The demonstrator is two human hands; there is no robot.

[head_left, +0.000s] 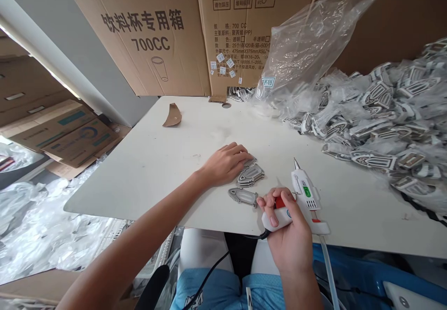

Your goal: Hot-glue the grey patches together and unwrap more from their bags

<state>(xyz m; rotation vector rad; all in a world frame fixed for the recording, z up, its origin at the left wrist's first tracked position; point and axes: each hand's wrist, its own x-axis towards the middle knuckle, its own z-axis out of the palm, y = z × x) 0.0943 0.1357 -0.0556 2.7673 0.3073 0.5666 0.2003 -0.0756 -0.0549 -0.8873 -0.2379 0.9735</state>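
My right hand point(288, 231) is wrapped round the handle of a white hot glue gun point(307, 191), fingers by its red trigger. The gun lies on its side just over or on the table, its metal nozzle pointing away from me, and a clear glue stick point(329, 266) trails from its back. My left hand point(226, 163) rests on the table, fingers bent together over a grey pointed piece point(250, 162) that they partly hide. Right below those fingertips sits a small stack of similar grey pieces point(250, 175). Another grey piece point(243, 197) lies flat between my hands.
On the right is a large heap of bagged grey pieces point(377, 119), with a clear plastic bag point(307, 44) standing up beside it. Cardboard boxes point(146, 63) wall the back of the white table point(132, 179). A brown cardboard scrap point(172, 116) lies at the far left.
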